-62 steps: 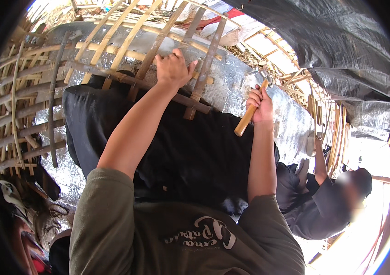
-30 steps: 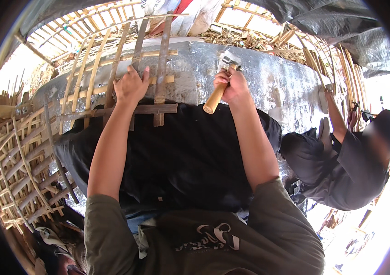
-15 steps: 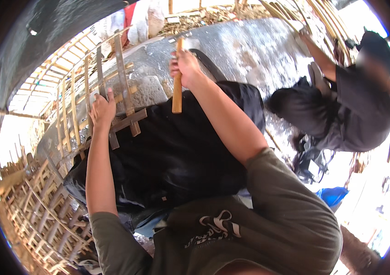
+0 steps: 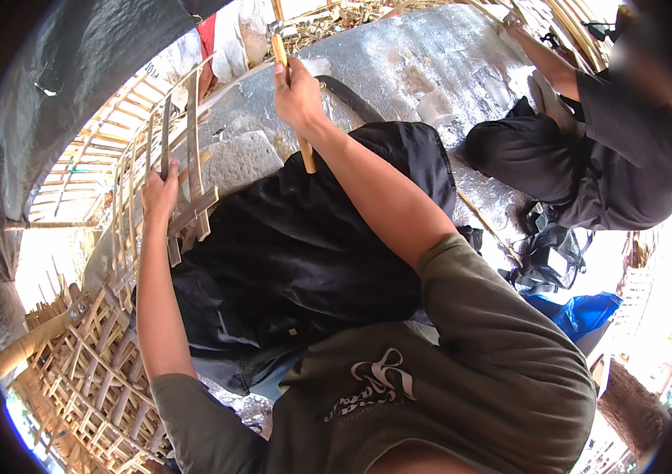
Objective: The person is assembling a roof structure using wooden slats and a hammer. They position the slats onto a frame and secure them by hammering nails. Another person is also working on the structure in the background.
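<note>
My right hand (image 4: 299, 99) is closed round the yellow wooden handle of a hammer (image 4: 281, 51). Its small metal head points away from me, and the handle's butt sticks out below my wrist. On the left, my left hand (image 4: 160, 193) grips a slat of a bamboo lattice (image 4: 193, 142), thumb up along the strip. Crossing strips stand out beyond that hand, and a short crosspiece lies just right of it. Between my hands, a grey pitted stone block (image 4: 241, 162) sits on the ground sheet, apart from the hammer.
Black cloth (image 4: 304, 237) covers my lap. Past my right hand a dark curved strip (image 4: 352, 99) rests on the silvery sheet (image 4: 399, 59). A co-worker (image 4: 621, 158) crouches at the right by bamboo poles. Woven bamboo (image 4: 91, 371) stands lower left; a blue bag (image 4: 585, 316) lies lower right.
My right hand has moved up and left, and the hammer now tilts with its head farther away. The lattice and my left hand have shifted slightly left.
</note>
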Action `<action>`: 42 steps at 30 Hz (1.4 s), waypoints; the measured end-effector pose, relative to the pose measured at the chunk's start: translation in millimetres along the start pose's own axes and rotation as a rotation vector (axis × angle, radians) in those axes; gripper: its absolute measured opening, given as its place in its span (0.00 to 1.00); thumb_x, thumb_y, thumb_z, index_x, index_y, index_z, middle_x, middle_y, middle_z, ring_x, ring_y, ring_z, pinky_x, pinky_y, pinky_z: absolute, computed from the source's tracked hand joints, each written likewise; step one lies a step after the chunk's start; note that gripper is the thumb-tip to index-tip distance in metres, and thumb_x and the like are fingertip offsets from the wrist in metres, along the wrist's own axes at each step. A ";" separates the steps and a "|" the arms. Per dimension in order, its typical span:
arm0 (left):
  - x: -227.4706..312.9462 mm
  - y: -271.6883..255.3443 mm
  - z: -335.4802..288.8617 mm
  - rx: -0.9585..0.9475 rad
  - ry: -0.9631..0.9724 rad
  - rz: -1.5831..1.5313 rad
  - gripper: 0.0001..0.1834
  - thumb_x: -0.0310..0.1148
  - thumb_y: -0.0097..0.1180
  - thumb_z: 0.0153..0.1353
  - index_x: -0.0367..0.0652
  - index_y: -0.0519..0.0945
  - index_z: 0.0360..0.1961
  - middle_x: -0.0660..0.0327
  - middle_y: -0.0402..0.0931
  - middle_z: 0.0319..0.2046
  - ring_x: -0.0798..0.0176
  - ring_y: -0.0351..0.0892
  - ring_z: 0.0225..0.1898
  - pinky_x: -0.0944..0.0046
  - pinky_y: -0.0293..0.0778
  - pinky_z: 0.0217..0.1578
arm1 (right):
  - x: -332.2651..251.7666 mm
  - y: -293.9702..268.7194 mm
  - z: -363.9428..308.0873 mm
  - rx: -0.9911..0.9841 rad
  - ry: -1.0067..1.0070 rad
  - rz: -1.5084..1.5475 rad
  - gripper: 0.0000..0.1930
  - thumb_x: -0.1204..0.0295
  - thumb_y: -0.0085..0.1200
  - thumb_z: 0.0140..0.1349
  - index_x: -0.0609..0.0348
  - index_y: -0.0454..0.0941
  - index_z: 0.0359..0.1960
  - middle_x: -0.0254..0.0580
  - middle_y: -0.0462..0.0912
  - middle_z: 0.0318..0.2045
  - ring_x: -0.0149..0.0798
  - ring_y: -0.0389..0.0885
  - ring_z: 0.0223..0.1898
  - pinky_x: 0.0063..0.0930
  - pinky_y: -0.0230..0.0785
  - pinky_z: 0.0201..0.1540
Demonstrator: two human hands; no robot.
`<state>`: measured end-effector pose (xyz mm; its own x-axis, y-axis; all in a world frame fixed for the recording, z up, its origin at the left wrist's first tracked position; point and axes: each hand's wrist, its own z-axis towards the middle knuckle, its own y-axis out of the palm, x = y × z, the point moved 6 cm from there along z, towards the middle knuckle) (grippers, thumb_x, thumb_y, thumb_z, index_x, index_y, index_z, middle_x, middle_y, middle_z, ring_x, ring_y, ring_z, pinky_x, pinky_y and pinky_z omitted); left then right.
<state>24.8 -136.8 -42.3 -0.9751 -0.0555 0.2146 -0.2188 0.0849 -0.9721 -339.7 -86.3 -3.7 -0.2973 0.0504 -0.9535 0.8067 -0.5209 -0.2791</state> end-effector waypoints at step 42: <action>79.0 -118.2 -145.4 -0.026 0.257 -0.289 0.32 0.51 0.59 0.62 0.28 0.76 0.49 0.34 0.80 0.39 0.34 0.80 0.44 0.45 0.76 0.49 | 79.3 41.5 0.6 -0.727 -0.025 -0.983 0.24 0.54 0.46 0.69 0.57 0.78 0.57 0.49 0.81 0.56 0.52 0.79 0.58 0.58 0.69 0.55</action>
<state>-31.6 -6.6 103.4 -0.8496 0.1704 0.4991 -0.4833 0.1272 -0.8662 -330.2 -104.4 -90.7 -0.9445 0.1340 -0.3001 0.3280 0.3278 -0.8860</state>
